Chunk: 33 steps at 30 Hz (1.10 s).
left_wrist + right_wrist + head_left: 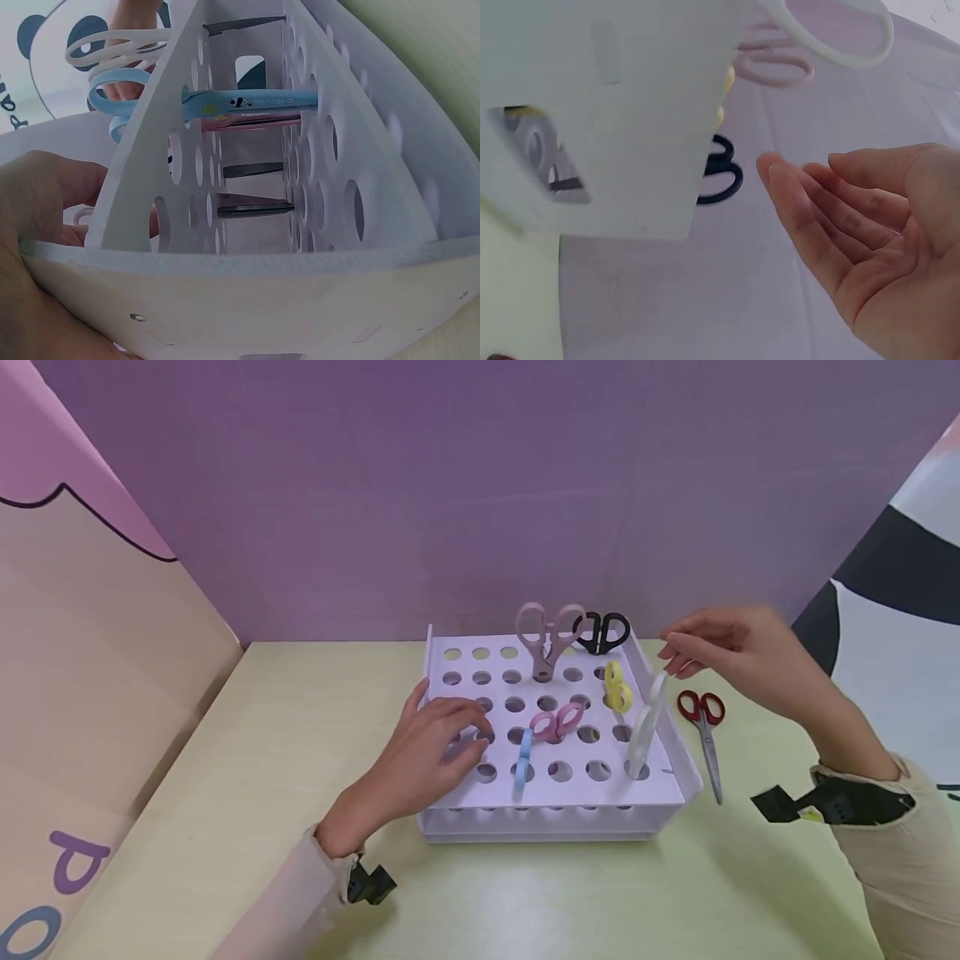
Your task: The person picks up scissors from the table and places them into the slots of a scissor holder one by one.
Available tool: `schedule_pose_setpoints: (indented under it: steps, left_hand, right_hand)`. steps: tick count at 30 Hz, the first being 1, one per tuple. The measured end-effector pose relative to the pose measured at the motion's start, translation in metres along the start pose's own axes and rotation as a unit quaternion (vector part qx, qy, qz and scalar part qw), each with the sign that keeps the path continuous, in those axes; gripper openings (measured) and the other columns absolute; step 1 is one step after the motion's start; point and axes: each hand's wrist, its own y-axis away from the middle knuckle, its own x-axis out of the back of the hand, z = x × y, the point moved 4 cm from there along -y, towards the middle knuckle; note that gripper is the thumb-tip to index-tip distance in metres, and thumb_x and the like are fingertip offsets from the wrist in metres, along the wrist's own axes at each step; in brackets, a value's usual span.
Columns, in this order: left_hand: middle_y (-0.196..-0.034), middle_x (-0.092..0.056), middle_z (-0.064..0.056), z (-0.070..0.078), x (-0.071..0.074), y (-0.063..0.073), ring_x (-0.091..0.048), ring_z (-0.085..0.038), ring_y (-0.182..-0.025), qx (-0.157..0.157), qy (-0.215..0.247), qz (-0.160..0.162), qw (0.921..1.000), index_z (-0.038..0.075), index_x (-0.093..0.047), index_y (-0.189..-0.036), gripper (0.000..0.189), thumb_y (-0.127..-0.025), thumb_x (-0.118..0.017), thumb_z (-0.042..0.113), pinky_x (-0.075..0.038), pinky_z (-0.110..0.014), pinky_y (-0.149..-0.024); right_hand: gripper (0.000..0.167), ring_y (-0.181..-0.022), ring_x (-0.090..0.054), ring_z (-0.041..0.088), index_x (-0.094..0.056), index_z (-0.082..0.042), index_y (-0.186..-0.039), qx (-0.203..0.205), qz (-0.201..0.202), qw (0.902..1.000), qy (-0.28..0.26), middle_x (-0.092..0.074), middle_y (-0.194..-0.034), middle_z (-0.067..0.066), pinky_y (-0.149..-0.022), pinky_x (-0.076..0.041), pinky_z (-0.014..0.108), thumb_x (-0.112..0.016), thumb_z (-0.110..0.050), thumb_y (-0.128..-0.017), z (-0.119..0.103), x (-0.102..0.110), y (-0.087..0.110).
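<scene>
My left hand (427,747) rests over the left side of a white rack (517,789), fingers loosely bent above its holed top. In the left wrist view that hand (45,195) lies across the side wall's rim. My right hand (738,647) is in the air at the right, fingers loosely bent with nothing between them. Just below its fingertips, apart from them, white scissors (643,739) stand tilted in a front right hole. Blue scissors (522,758), pink scissors (555,724), yellow scissors (617,687), mauve scissors (542,647) and black scissors (602,633) also stand in holes.
Red-handled scissors (705,727) lie on the table (315,710) right of the rack. A purple backdrop (375,527) rises behind the table. Printed panels stand at the left and right. Several blades show between the rack's two holed layers in the left wrist view.
</scene>
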Motion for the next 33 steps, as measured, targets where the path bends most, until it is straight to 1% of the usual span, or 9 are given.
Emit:
schedule_pose_setpoints:
  steps: [5, 10, 14, 17, 20, 24, 27, 30, 33]
  left_hand:
    - [-0.123, -0.068, -0.003, -0.001, 0.001, 0.003, -0.059, -0.021, -0.121, 0.002, 0.004, 0.003, 1.0, 0.019, -0.072, -0.097, 0.012, -0.095, -0.061, 0.022, -0.007, -0.058, -0.119]
    - [-0.123, -0.068, -0.003, -0.001, 0.002, 0.004, -0.059, -0.021, -0.121, 0.005, 0.004, 0.004, 1.0, 0.019, -0.072, -0.097, 0.011, -0.094, -0.061, 0.022, -0.007, -0.057, -0.119]
    - [-0.123, -0.068, -0.004, -0.001, 0.002, 0.004, -0.059, -0.021, -0.12, 0.001, 0.008, 0.005, 1.0, 0.019, -0.072, -0.098, 0.011, -0.095, -0.061, 0.021, -0.007, -0.057, -0.119]
    - [-0.123, -0.068, -0.004, 0.0, 0.001, 0.003, -0.059, -0.021, -0.12, -0.001, 0.011, 0.003, 0.9999, 0.019, -0.072, -0.098, 0.011, -0.095, -0.061, 0.021, -0.007, -0.056, -0.119]
    - [-0.123, -0.068, -0.004, 0.0, 0.0, 0.003, -0.059, -0.021, -0.12, -0.004, 0.009, 0.001, 0.9999, 0.019, -0.072, -0.098, 0.011, -0.095, -0.061, 0.021, -0.008, -0.057, -0.119]
    - [-0.123, -0.068, -0.003, 0.001, -0.001, 0.002, -0.059, -0.021, -0.12, -0.007, 0.005, 0.001, 1.0, 0.02, -0.071, -0.097, 0.009, -0.095, -0.062, 0.022, -0.008, -0.057, -0.119]
    - [-0.123, -0.067, -0.003, 0.001, 0.0, 0.001, -0.059, -0.021, -0.12, -0.01, 0.004, 0.002, 0.9999, 0.021, -0.071, -0.097, 0.009, -0.095, -0.062, 0.022, -0.008, -0.058, -0.119]
    - [-0.124, -0.067, -0.003, 0.001, 0.0, 0.0, -0.058, -0.02, -0.12, -0.009, 0.002, 0.001, 1.0, 0.021, -0.071, -0.097, 0.009, -0.095, -0.062, 0.022, -0.009, -0.058, -0.118]
    - [-0.125, -0.067, -0.003, 0.0, 0.001, 0.0, -0.058, -0.021, -0.121, -0.003, 0.004, -0.002, 1.0, 0.02, -0.071, -0.097, 0.01, -0.095, -0.062, 0.022, -0.008, -0.058, -0.119]
  right_hand:
    - [0.016, -0.073, -0.072, 0.01, -0.072, -0.01, -0.111, -0.018, 0.028, 0.9993, 0.02, -0.075, -0.09, 0.004, -0.07, -0.051, 0.01, -0.065, -0.015, -0.097, 0.013, 0.005, 0.015]
    - [0.016, -0.072, -0.071, 0.007, -0.072, -0.011, -0.111, -0.038, 0.035, 0.9978, 0.042, -0.075, -0.091, 0.001, -0.07, -0.049, 0.008, -0.067, -0.016, -0.096, 0.027, 0.009, 0.02]
    - [0.017, -0.07, -0.07, 0.004, -0.071, -0.009, -0.111, -0.05, 0.041, 0.996, 0.062, -0.074, -0.093, 0.006, -0.065, -0.05, 0.01, -0.066, -0.017, -0.097, 0.039, 0.01, 0.023]
    - [0.02, -0.072, -0.071, 0.011, -0.07, -0.008, -0.112, -0.064, 0.038, 0.9928, 0.093, -0.074, -0.095, 0.012, -0.061, -0.049, 0.012, -0.065, -0.02, -0.097, 0.054, 0.007, 0.023]
    - [0.023, -0.084, -0.072, 0.026, -0.069, -0.004, -0.114, -0.079, 0.013, 0.9882, 0.13, -0.072, -0.101, 0.017, -0.061, -0.051, 0.018, -0.065, -0.02, -0.097, 0.074, 0.001, 0.022]
    - [0.033, -0.102, -0.063, 0.043, -0.061, 0.004, -0.122, -0.1, -0.058, 0.9793, 0.166, -0.066, -0.113, 0.027, -0.073, -0.057, 0.041, -0.064, -0.018, -0.097, 0.104, -0.011, 0.019]
    - [0.044, -0.108, -0.057, 0.051, -0.052, 0.01, -0.128, -0.122, -0.108, 0.9699, 0.181, -0.058, -0.12, 0.036, -0.083, -0.051, 0.058, -0.064, -0.017, -0.096, 0.126, -0.019, 0.019]
    - [0.055, -0.112, -0.052, 0.055, -0.043, 0.014, -0.134, -0.145, -0.14, 0.9604, 0.192, -0.051, -0.124, 0.041, -0.089, -0.046, 0.064, -0.064, -0.019, -0.096, 0.146, -0.025, 0.02]
    - [0.066, -0.113, -0.048, 0.057, -0.036, 0.017, -0.138, -0.16, -0.162, 0.9544, 0.193, -0.049, -0.124, 0.044, -0.091, -0.043, 0.066, -0.065, -0.025, -0.096, 0.16, -0.03, 0.019]
